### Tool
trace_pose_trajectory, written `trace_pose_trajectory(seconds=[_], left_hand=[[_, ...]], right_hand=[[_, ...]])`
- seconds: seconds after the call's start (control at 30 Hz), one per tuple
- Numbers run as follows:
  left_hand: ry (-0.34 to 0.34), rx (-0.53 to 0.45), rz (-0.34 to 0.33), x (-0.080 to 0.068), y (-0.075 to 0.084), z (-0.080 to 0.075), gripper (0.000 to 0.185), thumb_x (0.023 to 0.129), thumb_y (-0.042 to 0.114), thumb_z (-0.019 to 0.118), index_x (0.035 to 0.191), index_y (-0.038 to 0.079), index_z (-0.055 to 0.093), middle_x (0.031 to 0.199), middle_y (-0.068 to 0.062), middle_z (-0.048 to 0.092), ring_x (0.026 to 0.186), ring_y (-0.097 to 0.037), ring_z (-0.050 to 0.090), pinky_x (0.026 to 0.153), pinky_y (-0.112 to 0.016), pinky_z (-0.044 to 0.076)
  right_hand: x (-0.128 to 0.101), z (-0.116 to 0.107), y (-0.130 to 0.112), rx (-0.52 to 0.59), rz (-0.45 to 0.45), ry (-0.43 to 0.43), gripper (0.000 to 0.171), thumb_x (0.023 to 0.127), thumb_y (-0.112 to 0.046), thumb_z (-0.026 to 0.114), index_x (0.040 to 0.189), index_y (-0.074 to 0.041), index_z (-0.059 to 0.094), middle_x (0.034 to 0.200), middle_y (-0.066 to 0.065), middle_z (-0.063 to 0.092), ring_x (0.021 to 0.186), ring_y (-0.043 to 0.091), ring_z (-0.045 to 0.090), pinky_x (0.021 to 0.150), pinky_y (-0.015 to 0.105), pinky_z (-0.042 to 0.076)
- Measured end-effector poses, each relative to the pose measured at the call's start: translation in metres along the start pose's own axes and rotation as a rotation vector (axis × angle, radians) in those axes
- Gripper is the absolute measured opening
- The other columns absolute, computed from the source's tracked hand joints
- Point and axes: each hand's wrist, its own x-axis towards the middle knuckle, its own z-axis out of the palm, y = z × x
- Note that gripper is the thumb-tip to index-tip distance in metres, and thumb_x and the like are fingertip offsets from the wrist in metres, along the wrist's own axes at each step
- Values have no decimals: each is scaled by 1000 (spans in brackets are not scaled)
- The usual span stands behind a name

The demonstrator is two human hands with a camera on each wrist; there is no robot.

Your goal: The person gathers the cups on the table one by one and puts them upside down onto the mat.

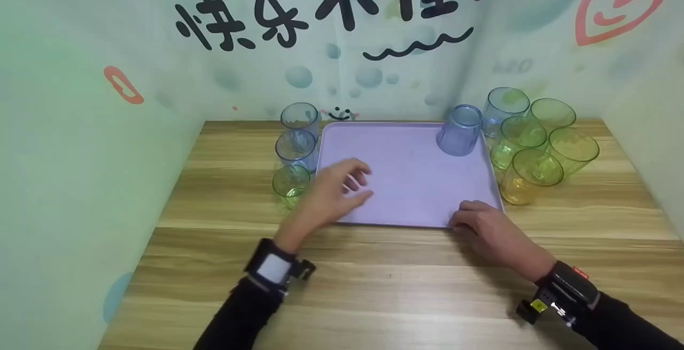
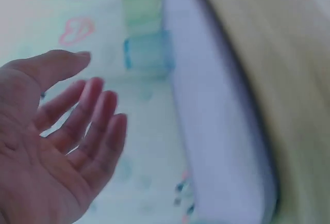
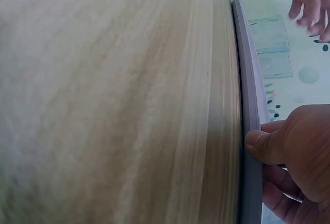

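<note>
My right hand [image 1: 494, 235] fingers pinch the near right corner of the purple tray [image 1: 406, 179], which lies at the tabletop's far middle. My left hand [image 1: 331, 192] hovers relaxed, holding nothing, above the tray's near left corner, beside three cups [image 1: 294, 149].

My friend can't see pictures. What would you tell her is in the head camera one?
Two hands reach over a wooden table toward a lilac tray: the left hand hovers open above its near left part, and the right hand grips its near right corner. One blue cup stands upside down on the tray, with more blue, green and yellow cups beside it.
</note>
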Motion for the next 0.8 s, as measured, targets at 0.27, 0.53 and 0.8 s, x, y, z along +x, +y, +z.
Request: trace_pose_trajectory(seconds=[0.27,0.53,0.8], left_hand=[[359,125,-91,-32,-27,-42,64,79,28,89,125,2,52,109,-10,56,99,-23,55,87,-35,49],[373,296,-366,-44,-49,-41,106,73,46,90,144,-3,28,134,-23,32,123,-36,30,105,-48,31],[238,228,-540,-46,-59,-39,109,83,41,83,152,-8,14,147,-33,23,137,-45,26,113,-53,27]], right_hand=[[0,0,1,16,-8,8,30,72,14,80,89,-10,72,87,-3,63,84,15,60,77,36,55],[-2,-1,1,10,11,10,29,73,14,79,89,-9,73,87,-2,63,84,16,61,78,37,55],[-2,2,2,17,39,1,30,73,14,78,91,-9,74,88,-4,62,85,15,60,78,36,55]])
